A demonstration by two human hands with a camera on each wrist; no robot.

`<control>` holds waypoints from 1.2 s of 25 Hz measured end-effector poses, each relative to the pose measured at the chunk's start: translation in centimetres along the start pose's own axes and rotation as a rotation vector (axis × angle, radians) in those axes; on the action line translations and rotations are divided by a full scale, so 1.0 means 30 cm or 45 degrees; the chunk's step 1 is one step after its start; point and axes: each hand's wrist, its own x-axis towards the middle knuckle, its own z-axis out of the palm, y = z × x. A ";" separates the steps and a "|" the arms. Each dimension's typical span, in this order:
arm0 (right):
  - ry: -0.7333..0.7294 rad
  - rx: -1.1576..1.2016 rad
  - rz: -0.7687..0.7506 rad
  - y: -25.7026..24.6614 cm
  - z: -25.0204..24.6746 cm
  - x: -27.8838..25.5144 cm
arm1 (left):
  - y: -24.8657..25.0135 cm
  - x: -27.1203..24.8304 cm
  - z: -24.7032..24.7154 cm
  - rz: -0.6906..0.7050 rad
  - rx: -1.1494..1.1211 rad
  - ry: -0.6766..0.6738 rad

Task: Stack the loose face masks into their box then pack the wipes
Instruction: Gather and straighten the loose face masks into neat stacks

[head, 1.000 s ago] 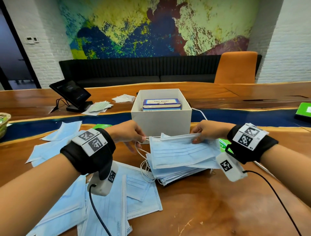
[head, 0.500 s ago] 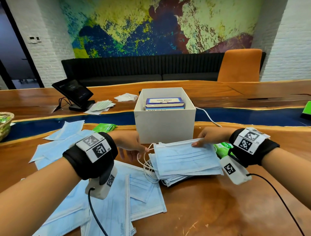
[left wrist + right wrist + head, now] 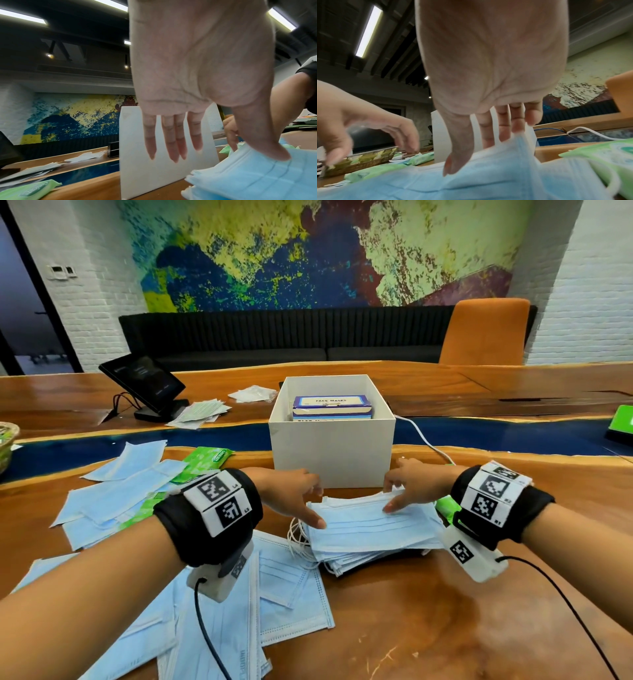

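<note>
A stack of light blue face masks [image 3: 373, 529] lies on the wooden table in front of a white open box [image 3: 332, 453]. Inside that box sits a blue carton labelled FACE MASKS [image 3: 332, 405]. My left hand [image 3: 294, 494] has straight fingers, and its thumb [image 3: 267, 147] presses the stack's left end. My right hand [image 3: 407, 484] rests its thumb [image 3: 453, 162] on the top mask, its straight fingers against the raised far edge. More loose masks [image 3: 284, 587] lie near left. One green wipes pack [image 3: 205, 458] lies left of the box, another [image 3: 448, 506] under my right wrist.
A tablet on a stand [image 3: 144, 381] and packaged masks [image 3: 198, 412] sit at the back left. A basket [image 3: 7, 443] is at the far left edge. A white cable [image 3: 421, 436] runs right of the box. A green item [image 3: 623, 422] lies far right.
Both hands have come down with the top mask, which now lies on the stack. The fingers have straightened from holding its ends to resting on it.
</note>
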 end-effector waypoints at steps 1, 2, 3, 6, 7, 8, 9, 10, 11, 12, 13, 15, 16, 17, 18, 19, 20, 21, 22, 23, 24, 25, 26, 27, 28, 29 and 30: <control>0.035 -0.020 -0.010 -0.003 0.003 -0.005 | 0.004 0.007 0.000 0.011 0.017 -0.004; 0.073 -0.009 -0.036 -0.003 0.003 -0.014 | 0.006 0.015 0.000 0.018 0.029 -0.028; 0.099 0.015 -0.072 -0.004 0.000 -0.029 | 0.007 0.024 0.001 0.022 0.038 -0.069; 0.036 0.049 -0.172 -0.001 -0.004 -0.076 | 0.021 0.037 0.011 0.033 0.088 -0.190; -0.021 0.036 -0.184 -0.003 -0.001 -0.090 | 0.029 0.038 0.015 0.031 0.103 -0.212; -0.081 0.013 -0.185 -0.004 0.005 -0.100 | 0.039 0.040 0.020 0.026 0.118 -0.229; -0.129 -0.016 -0.181 -0.007 0.015 -0.106 | 0.049 0.043 0.025 0.021 0.132 -0.243; -0.156 -0.036 -0.177 -0.007 0.026 -0.108 | 0.056 0.048 0.031 0.016 0.150 -0.254; -0.167 -0.042 -0.177 -0.008 0.036 -0.108 | 0.062 0.053 0.038 0.014 0.171 -0.258; -0.170 -0.032 -0.183 -0.009 0.046 -0.106 | 0.066 0.057 0.043 0.013 0.193 -0.251; -0.174 -0.021 -0.191 -0.013 0.053 -0.105 | 0.067 0.058 0.045 0.010 0.209 -0.239; -0.191 -0.020 -0.211 -0.020 0.066 -0.100 | 0.066 0.059 0.046 -0.002 0.198 -0.241; -0.191 -0.025 -0.223 -0.022 0.070 -0.096 | 0.063 0.057 0.045 -0.009 0.168 -0.255; -0.182 -0.031 -0.233 -0.023 0.073 -0.094 | 0.062 0.056 0.044 -0.011 0.132 -0.268; -0.168 -0.034 -0.241 -0.023 0.074 -0.092 | 0.059 0.056 0.045 -0.009 0.110 -0.268; -0.153 -0.032 -0.250 -0.021 0.073 -0.092 | 0.058 0.059 0.047 0.001 0.107 -0.251; -0.142 -0.022 -0.259 -0.018 0.072 -0.092 | 0.056 0.063 0.051 0.013 0.113 -0.220; -0.133 -0.004 -0.269 -0.015 0.070 -0.094 | 0.055 0.068 0.056 0.025 0.109 -0.183; -0.124 0.015 -0.281 -0.012 0.069 -0.096 | 0.054 0.074 0.060 0.033 0.089 -0.150; -0.113 0.027 -0.294 -0.010 0.068 -0.100 | 0.053 0.081 0.062 0.036 0.057 -0.126; -0.100 0.029 -0.310 -0.007 0.067 -0.102 | 0.051 0.089 0.062 0.033 0.019 -0.115; -0.086 0.022 -0.324 -0.005 0.067 -0.105 | 0.049 0.097 0.061 0.031 -0.013 -0.111; -0.078 0.019 -0.332 -0.003 0.069 -0.106 | 0.045 0.106 0.060 0.030 -0.023 -0.107; -0.078 0.022 -0.337 -0.002 0.070 -0.107 | 0.042 0.115 0.060 0.034 -0.004 -0.094; -0.084 0.027 -0.337 -0.002 0.071 -0.108 | 0.038 0.120 0.060 0.038 0.037 -0.069; -0.092 0.033 -0.328 -0.002 0.073 -0.109 | 0.037 0.125 0.060 0.039 0.081 -0.036; -0.099 0.039 -0.311 -0.002 0.076 -0.110 | 0.035 0.127 0.059 0.038 0.112 0.007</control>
